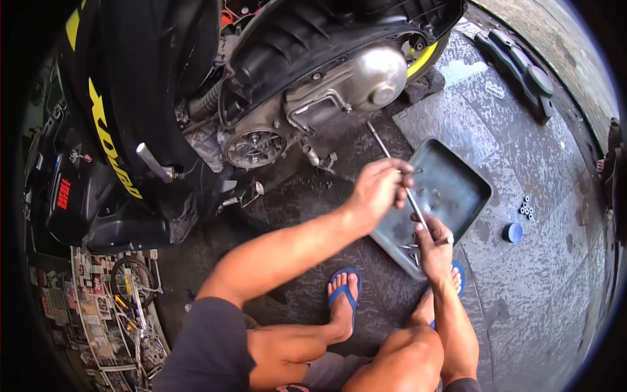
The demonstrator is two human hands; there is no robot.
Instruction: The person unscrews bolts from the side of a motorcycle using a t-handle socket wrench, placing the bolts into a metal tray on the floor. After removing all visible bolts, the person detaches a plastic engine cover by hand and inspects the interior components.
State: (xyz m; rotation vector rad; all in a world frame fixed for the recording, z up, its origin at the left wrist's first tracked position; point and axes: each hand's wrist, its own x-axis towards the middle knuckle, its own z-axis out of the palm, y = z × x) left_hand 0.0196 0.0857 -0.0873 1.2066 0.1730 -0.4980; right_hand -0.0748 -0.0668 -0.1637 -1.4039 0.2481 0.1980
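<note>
Both my hands are at a long, thin steel T-handle wrench (417, 210), held slantwise over a grey metal tray (457, 171). My right hand (434, 247) grips its lower end, where the crossbar sticks out beside the fingers. My left hand (381, 189) is closed about the middle of the shaft. A small dark bolt-like piece (418, 171) shows at the left fingertips; I cannot tell whether they hold it. The wrench's far end points at the scooter engine's metal casing (375, 72), apart from it. A few small metal parts (414, 257) lie in the tray's near corner.
A black scooter body (124, 85) with yellow trim fills the left. On the tiled floor at right are a round blue cap (513, 232) and several small rollers (526, 208). A long black cover (519, 72) lies at the far right. My feet wear blue flip-flops (353, 297).
</note>
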